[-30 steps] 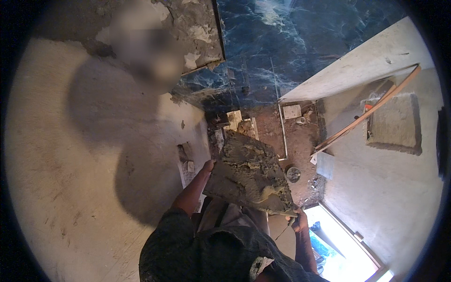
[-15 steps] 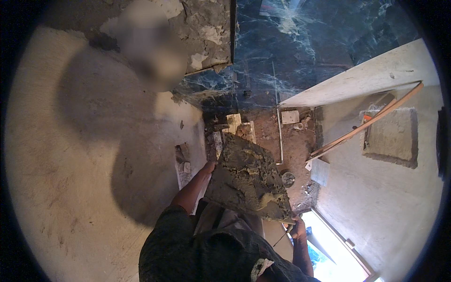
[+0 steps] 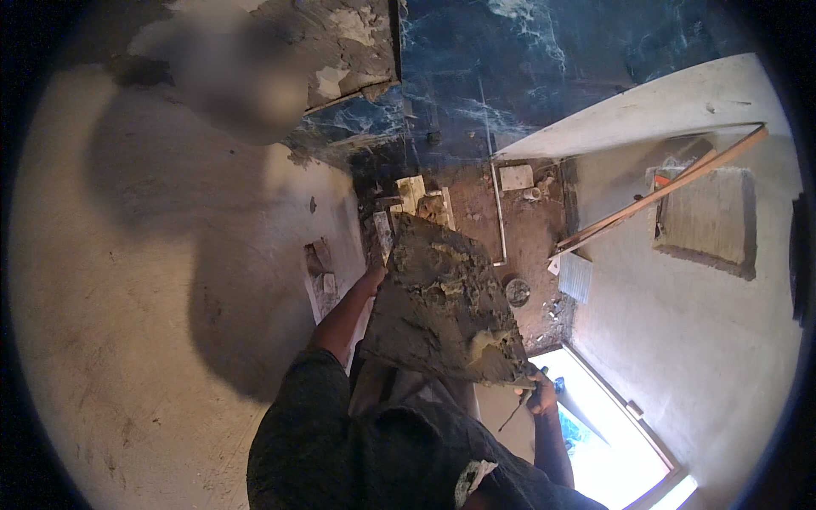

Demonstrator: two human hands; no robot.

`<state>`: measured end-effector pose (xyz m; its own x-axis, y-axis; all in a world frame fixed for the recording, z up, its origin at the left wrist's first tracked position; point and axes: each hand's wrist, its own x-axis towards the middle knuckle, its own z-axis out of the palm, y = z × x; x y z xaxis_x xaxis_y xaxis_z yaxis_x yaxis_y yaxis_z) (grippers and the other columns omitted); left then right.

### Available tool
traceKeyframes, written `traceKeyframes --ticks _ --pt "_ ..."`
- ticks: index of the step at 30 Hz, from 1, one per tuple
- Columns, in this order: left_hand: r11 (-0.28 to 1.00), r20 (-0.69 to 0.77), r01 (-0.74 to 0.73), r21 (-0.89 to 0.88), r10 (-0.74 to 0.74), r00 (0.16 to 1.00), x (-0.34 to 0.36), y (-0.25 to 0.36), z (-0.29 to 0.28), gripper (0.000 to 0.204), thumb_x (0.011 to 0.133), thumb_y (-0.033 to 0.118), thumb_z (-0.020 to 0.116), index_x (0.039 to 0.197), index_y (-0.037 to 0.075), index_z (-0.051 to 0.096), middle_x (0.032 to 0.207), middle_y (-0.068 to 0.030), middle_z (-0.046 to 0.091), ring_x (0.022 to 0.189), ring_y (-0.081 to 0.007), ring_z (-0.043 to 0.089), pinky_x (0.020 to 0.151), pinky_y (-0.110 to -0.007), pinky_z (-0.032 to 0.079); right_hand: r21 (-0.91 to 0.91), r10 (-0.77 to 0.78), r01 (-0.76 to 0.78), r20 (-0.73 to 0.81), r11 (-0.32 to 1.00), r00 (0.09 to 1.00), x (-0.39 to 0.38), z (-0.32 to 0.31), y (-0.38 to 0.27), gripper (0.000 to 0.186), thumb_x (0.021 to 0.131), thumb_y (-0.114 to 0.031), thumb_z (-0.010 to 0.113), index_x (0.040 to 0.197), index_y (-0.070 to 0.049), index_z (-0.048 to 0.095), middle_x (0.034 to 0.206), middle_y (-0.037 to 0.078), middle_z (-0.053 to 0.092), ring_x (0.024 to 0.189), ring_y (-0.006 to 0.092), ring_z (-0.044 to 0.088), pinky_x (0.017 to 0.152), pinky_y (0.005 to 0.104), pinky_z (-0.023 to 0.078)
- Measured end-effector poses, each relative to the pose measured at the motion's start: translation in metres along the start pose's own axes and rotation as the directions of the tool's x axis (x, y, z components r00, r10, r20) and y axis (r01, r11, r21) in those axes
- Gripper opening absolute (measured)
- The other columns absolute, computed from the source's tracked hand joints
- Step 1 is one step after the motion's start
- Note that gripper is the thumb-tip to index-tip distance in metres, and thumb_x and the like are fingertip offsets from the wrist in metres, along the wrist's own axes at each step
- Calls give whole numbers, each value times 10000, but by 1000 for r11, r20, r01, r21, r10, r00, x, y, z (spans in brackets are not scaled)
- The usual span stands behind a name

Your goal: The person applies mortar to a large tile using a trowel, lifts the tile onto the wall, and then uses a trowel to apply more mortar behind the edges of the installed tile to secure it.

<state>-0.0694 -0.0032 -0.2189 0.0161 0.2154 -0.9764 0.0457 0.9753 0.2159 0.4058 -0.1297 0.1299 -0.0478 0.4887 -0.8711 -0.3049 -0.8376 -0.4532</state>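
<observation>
And here we have both hands on a flat rectangular slab [image 3: 393, 330], its upper face thick with wet grey mortar [image 3: 442, 285], ridged and lumpy, with a paler yellowish dollop [image 3: 489, 347] near the right corner. The slab sits in front of the person's body, held up above the floor and lying askew. The left hand [image 3: 371, 279] grasps its left edge; the fingers underneath are out of sight. The right hand [image 3: 541, 397] grips the near right corner, and look, it also has a thin dark tool [image 3: 513, 414] pinched there, the slender end pointing down and to the left; the tool's exact kind, I cannot tell.

Beyond the slab, dark blue tiles [image 3: 552, 68] with white veining cover the wall, meeting rough mortar [image 3: 357, 64] on the left. Down on the reddish dirt floor [image 3: 476, 204]: a round bucket [image 3: 518, 292] just right of the slab, a long pale strip [image 3: 499, 217] and a light block [image 3: 516, 177]. Over on the right, wooden strips [image 3: 671, 192] lean against the wall, crossing in front of a rectangular grey patch [image 3: 707, 223], and bright daylight pours through a doorway [image 3: 616, 442] at lower right.
</observation>
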Motion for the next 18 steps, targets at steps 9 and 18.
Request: traceKeyframes --ticks 9,18 --pt "969 89 133 -207 -117 989 -30 13 12 408 871 254 546 1161 -22 468 1121 -170 510 1043 -312 505 897 -438 416 -14 123 -124 -37 992 992 -1 -4 10 537 736 -187 532 1248 -31 487 1103 70 563 948 192 557 794 342 482" --pt "973 9 187 134 -190 982 -27 13 4 618 959 361 378 1431 10 188 1510 -158 83 1348 -300 140 1063 -467 206 -54 38 -38 7 998 999 5 -27 34 567 753 -173 509 1287 6 446 1189 118 559 1062 195 548 829 319 478"
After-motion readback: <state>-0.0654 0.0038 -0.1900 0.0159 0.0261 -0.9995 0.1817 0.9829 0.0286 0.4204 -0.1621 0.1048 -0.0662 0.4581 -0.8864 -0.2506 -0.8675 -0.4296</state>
